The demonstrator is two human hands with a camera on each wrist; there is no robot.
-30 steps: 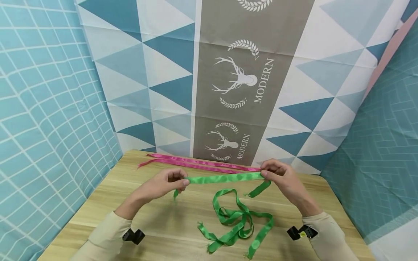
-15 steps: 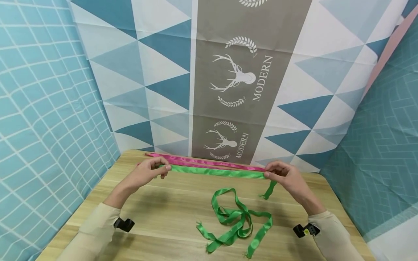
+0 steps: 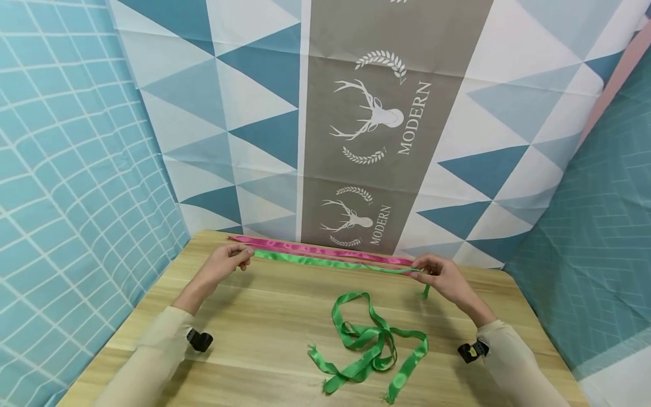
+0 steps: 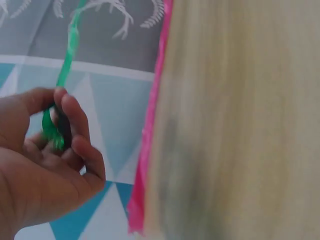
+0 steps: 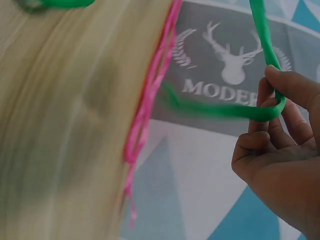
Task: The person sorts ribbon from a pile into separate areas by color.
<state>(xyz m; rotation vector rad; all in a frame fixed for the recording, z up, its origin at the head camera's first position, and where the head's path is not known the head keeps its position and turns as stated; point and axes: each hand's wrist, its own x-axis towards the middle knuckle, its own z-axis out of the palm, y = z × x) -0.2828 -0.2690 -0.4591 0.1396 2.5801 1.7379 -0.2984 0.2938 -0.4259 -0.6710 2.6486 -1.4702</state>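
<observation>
A green ribbon (image 3: 310,260) is stretched between the two hands above the back of the table. My left hand (image 3: 226,262) pinches its left end between thumb and fingertips; in the left wrist view a short green tail curls inside the palm. My right hand (image 3: 441,279) pinches the other side, and a loose end (image 5: 215,108) dangles from those fingers. Just behind lies a pink ribbon (image 3: 285,246) along the table's back edge, partly covered in the head view by the green one. In the right wrist view, pink strands (image 5: 145,107) run along that edge.
Another green ribbon (image 3: 363,367) lies in a loose tangle on the wooden table (image 3: 244,339), in front of the hands. A patterned cloth (image 3: 356,113) hangs right behind the table, with blue cloths (image 3: 66,169) at the sides.
The hands have spread apart, the left one moving left and away, so a longer stretch of green ribbon shows between them. It now lies closer to the pink ribbon. The tangled ribbon stays put.
</observation>
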